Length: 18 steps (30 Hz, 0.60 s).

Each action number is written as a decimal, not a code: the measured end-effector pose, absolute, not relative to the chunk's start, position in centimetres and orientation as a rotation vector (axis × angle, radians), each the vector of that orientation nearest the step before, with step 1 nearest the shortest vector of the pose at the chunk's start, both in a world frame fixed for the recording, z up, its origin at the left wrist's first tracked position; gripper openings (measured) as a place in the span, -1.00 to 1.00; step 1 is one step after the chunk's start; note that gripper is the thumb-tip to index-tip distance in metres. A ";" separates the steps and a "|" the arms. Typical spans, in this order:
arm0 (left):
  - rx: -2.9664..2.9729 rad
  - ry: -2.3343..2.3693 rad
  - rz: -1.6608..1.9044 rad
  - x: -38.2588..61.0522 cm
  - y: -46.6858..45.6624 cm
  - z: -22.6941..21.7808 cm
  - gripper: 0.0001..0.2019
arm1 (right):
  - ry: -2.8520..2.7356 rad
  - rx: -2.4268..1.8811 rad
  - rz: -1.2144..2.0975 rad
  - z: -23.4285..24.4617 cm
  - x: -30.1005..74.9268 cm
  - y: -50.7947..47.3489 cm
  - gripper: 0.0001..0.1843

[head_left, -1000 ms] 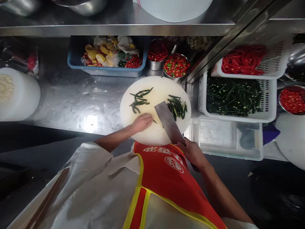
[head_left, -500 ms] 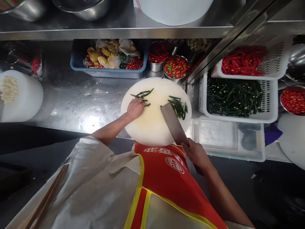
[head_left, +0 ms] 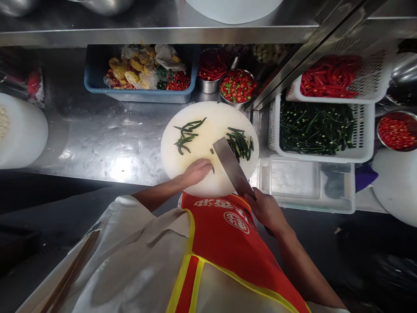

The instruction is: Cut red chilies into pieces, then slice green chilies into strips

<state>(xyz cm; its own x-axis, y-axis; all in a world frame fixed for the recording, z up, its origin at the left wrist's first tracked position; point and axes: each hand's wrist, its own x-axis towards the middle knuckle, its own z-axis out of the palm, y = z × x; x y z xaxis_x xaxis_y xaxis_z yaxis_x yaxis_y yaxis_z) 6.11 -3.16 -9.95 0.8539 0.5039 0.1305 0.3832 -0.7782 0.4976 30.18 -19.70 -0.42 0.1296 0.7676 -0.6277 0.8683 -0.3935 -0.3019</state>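
Note:
My right hand (head_left: 265, 208) grips the handle of a cleaver (head_left: 232, 165), its broad blade slanting over the right half of a round white cutting board (head_left: 192, 163). My left hand (head_left: 197, 171) is low on the board with its fingers pinched together; the thin dark tip of a green chili (head_left: 213, 170) sticks out past them. Above it lies a small cut-off bit (head_left: 211, 151). Several whole green chilies (head_left: 186, 137) lie loose at the board's upper left. Right of the blade is a pile of green chili pieces (head_left: 241, 143).
A blue tub (head_left: 140, 95) with corn and bagged food stands behind the board, beside metal bowls of chopped chilies (head_left: 238, 87). To the right are white baskets of green chilies (head_left: 319, 128) and red chilies (head_left: 332, 78), and a clear plastic container (head_left: 296, 180). A steel shelf (head_left: 156, 34) overhangs the back.
My left hand has moved from the chilies at the upper left down toward the board's front middle. Those chilies now lie uncovered. The cleaver has barely shifted.

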 end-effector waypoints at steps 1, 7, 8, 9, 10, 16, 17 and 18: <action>2.562 0.658 0.362 5.9 -3.1 -9.9 -0.69 | 1.647 2.228 -1.102 -0.1 30.1 -19.7 -0.74; 2.568 0.620 0.405 5.8 -2.3 -9.8 -0.69 | 1.658 2.049 -1.093 1.2 29.5 -19.4 -0.74; 2.570 0.609 0.413 6.0 -2.1 -9.8 -0.70 | 1.666 2.037 -1.086 1.3 29.4 -19.3 -0.74; 2.571 0.602 0.420 6.1 -2.0 -9.8 -0.70 | 1.671 2.027 -1.082 1.3 29.3 -19.3 -0.74; 2.569 0.597 0.424 6.2 -2.0 -9.9 -0.71 | 1.671 2.023 -1.081 1.4 29.2 -19.3 -0.75; 2.516 0.589 0.389 6.6 -1.9 -9.9 -0.70 | 1.669 2.044 -1.155 1.9 29.8 -19.5 -0.76; 2.511 0.593 0.378 6.6 -1.8 -9.9 -0.70 | 1.677 2.042 -1.173 2.1 30.0 -19.6 -0.76; 2.506 0.599 0.365 6.6 -1.8 -9.9 -0.70 | 1.680 2.039 -1.186 2.2 30.1 -19.6 -0.76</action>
